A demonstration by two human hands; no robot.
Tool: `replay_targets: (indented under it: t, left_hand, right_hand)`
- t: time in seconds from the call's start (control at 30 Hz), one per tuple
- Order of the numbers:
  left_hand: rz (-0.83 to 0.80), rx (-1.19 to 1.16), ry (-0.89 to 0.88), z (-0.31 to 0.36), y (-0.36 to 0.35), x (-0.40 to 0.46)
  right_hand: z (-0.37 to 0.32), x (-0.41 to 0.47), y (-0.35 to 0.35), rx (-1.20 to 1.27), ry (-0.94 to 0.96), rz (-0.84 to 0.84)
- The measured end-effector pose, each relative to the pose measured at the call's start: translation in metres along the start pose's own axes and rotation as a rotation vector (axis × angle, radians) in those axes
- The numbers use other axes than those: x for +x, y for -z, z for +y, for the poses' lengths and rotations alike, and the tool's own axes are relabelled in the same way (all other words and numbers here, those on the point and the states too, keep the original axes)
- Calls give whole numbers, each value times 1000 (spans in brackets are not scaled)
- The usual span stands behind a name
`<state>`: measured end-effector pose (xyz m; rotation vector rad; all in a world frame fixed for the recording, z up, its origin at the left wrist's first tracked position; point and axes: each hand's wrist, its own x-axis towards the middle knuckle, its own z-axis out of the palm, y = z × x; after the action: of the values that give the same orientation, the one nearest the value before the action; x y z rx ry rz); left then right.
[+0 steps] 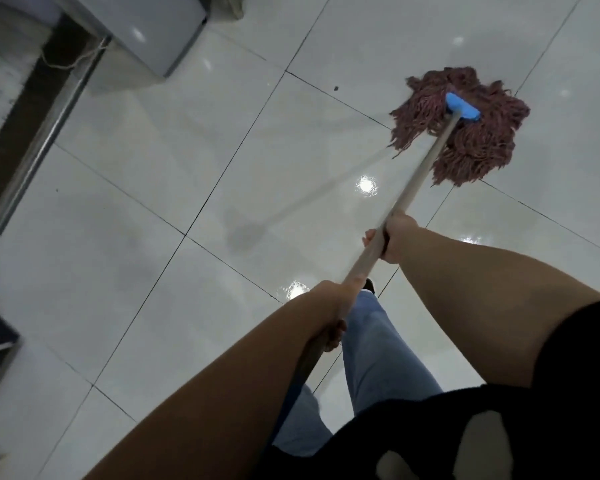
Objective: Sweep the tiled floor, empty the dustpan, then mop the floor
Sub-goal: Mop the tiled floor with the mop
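In the head view the lower end of the mop handle [420,174] was hidden behind the left forearm, and the grey appliance [146,32] far to the left of the mop head [465,133] was cut off by the frame edge. The handle's long axis ran diagonally, its blue clamp [462,106] and reddish strands pointing away from the person, splayed on the wet tiled floor [187,168]. The right hand [394,239] was wrapped round the handle nearer the mop head, the left hand [329,313] gripped it further back, both arms extended.
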<state>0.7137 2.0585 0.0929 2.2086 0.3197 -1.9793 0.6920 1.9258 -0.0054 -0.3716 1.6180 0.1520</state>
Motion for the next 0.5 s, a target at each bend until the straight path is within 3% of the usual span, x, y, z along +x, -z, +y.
replay_targets:
  t: [0.23,0.5]
  left_hand:
    - [9,-39,-131,-65,23,-2]
    - [41,-6,-100,-287,56,-6]
  right_hand:
    - [51,-12,-24,31,-48,14]
    - [257,-57,-59,-2,-94,-100]
